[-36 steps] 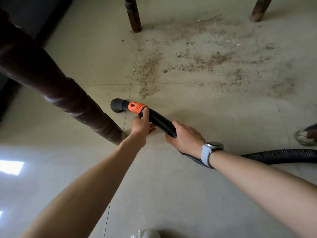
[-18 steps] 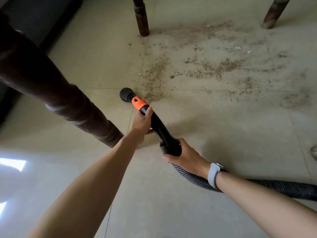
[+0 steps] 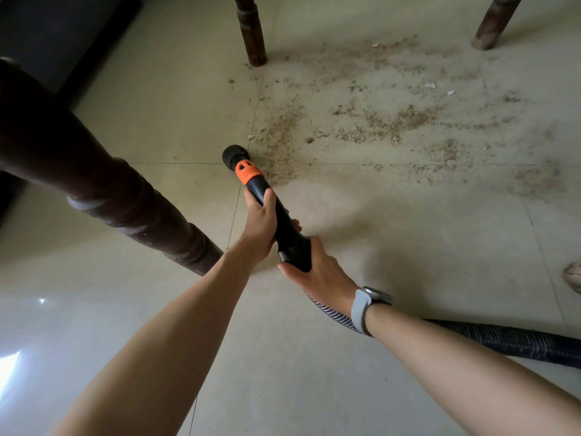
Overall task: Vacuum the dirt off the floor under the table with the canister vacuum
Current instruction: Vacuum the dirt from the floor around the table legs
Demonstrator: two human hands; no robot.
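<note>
A black vacuum wand [image 3: 283, 221] with an orange collar [image 3: 248, 172] points away from me over the beige tiled floor. Its round black nozzle [image 3: 234, 155] sits at the near left edge of a brown dirt patch [image 3: 279, 146]. More dirt [image 3: 402, 121] spreads to the right between the table legs. My left hand [image 3: 261, 228] grips the wand just behind the collar. My right hand [image 3: 320, 272] grips the wand's thick rear end, where the ribbed hose [image 3: 503, 339] joins. The hose trails off to the right. The canister is out of view.
A thick dark wooden table leg [image 3: 103, 190] slants across the left, close to my left arm. Two thinner legs stand at the back, one [image 3: 251, 33] near the dirt's left edge and one [image 3: 493, 23] at the far right. A shoe tip [image 3: 572, 275] shows at the right edge.
The wand has swung from pointing left to pointing forward. Its nozzle moved away from me, up to the edge of the dirt patch. Both hands kept their grip.
</note>
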